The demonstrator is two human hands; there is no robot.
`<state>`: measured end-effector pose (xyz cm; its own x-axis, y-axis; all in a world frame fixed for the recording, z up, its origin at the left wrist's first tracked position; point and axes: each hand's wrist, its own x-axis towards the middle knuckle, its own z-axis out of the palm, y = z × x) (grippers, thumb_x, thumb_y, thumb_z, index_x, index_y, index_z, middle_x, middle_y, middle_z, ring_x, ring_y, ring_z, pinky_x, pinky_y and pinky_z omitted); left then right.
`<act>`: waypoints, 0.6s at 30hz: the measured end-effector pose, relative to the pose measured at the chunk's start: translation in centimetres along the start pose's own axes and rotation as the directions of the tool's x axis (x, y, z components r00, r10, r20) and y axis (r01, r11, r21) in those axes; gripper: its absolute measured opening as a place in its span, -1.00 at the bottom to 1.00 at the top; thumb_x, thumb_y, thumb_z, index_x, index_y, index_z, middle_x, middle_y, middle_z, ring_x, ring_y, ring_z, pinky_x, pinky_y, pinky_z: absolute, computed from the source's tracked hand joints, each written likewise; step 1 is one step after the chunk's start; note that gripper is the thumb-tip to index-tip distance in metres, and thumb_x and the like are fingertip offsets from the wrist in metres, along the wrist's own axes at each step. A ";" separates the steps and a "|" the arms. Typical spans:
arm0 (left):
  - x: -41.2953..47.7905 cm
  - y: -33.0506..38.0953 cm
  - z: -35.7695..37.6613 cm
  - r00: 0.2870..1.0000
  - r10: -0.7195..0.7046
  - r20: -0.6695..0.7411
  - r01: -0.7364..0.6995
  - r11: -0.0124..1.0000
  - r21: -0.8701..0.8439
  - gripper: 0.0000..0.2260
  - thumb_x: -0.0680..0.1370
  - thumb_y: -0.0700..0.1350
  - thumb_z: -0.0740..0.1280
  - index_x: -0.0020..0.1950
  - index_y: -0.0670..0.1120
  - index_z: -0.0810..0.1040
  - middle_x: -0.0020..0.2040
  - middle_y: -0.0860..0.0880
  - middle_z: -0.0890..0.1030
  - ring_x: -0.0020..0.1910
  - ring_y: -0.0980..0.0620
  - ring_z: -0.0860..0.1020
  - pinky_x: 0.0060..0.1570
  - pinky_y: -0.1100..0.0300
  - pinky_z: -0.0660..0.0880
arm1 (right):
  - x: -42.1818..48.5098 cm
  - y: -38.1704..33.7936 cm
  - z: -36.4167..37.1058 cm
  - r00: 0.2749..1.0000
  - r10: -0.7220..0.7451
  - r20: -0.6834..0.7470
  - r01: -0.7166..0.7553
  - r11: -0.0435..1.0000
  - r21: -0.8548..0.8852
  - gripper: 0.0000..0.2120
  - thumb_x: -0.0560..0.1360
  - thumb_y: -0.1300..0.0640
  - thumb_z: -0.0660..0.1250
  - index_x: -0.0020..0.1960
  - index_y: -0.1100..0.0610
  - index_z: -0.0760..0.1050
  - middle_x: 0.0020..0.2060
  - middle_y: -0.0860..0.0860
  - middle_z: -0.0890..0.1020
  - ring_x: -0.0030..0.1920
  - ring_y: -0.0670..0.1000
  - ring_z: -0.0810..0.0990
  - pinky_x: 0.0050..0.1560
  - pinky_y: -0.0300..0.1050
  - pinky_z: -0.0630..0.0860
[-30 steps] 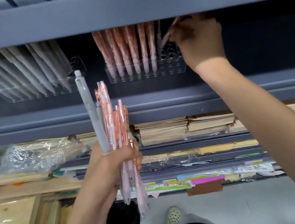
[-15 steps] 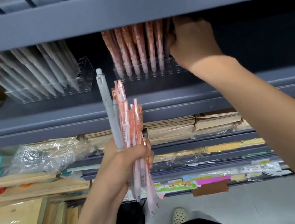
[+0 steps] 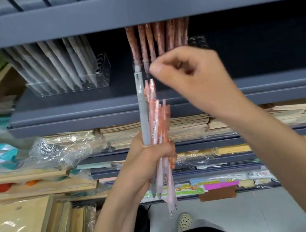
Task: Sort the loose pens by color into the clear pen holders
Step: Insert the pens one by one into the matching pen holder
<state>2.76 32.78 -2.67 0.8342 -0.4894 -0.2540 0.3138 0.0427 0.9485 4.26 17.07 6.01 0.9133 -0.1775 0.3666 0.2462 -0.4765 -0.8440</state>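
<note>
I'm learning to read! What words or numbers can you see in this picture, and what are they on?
None can be read.
Orange pens in the left hand: dark print on the barrels, too blurred.
Small white packet on the lowest shelf: reddish print, too small.
Colourful strip beside it: pictures only, no legible words.

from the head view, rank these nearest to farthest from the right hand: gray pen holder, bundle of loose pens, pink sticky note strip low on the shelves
From the right hand:
1. Bundle of loose pens, just below-left, in the left hand.
2. Gray pen holder, left on the same shelf.
3. Pink sticky note strip, far below on the bottom shelf edge.
</note>
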 end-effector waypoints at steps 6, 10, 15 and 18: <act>-0.2 -0.1 1.1 0.999 -0.038 0.019 0.037 0.999 0.031 -0.74 0.24 -0.31 0.35 -0.08 -0.23 0.47 -0.35 -0.20 0.47 -0.39 -0.11 0.47 -0.36 0.14 0.47 | -1.1 -0.5 1.3 0.981 0.069 0.183 -0.083 0.994 0.070 -0.64 0.48 -0.02 0.46 -0.32 0.24 0.52 -0.45 0.07 0.33 -0.41 -0.08 0.28 -0.38 -0.24 0.27; -0.3 0.3 1.4 0.997 -0.046 0.063 0.049 0.998 -0.047 -0.69 0.27 -0.32 0.37 0.00 -0.20 0.47 -0.31 -0.19 0.47 -0.40 -0.09 0.47 -0.38 0.15 0.48 | -1.2 -0.4 1.4 0.987 0.081 0.140 -0.097 0.989 0.109 -0.61 0.55 -0.01 0.36 -0.18 0.35 0.53 -0.27 0.30 0.58 -0.36 0.11 0.41 -0.35 -0.14 0.40; 0.0 0.7 1.3 0.996 -0.032 0.087 0.042 0.992 -0.119 -0.74 0.29 -0.35 0.36 -0.07 -0.19 0.45 -0.33 -0.16 0.45 -0.42 -0.06 0.47 -0.39 0.15 0.49 | -0.9 -0.6 1.9 0.991 0.103 0.081 -0.112 0.987 0.117 -0.63 0.59 -0.04 0.29 -0.14 0.28 0.56 -0.43 0.04 0.52 -0.41 -0.12 0.39 -0.37 -0.20 0.34; -0.2 0.3 1.1 0.995 -0.036 0.088 0.044 0.995 -0.089 -0.75 0.30 -0.35 0.35 -0.06 -0.19 0.46 -0.35 -0.14 0.47 -0.41 -0.06 0.46 -0.38 0.17 0.47 | 0.5 -0.9 1.2 0.981 0.190 -0.029 -0.174 0.939 0.296 -0.73 0.59 0.01 0.25 -0.18 0.16 0.51 -0.46 -0.11 0.42 -0.44 -0.12 0.35 -0.41 -0.19 0.29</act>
<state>2.16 31.91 -2.10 0.7794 -0.5653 -0.2703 0.3891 0.0984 0.9159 4.90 18.40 6.48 0.9337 -0.2898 0.2104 0.1689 -0.1615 -0.9723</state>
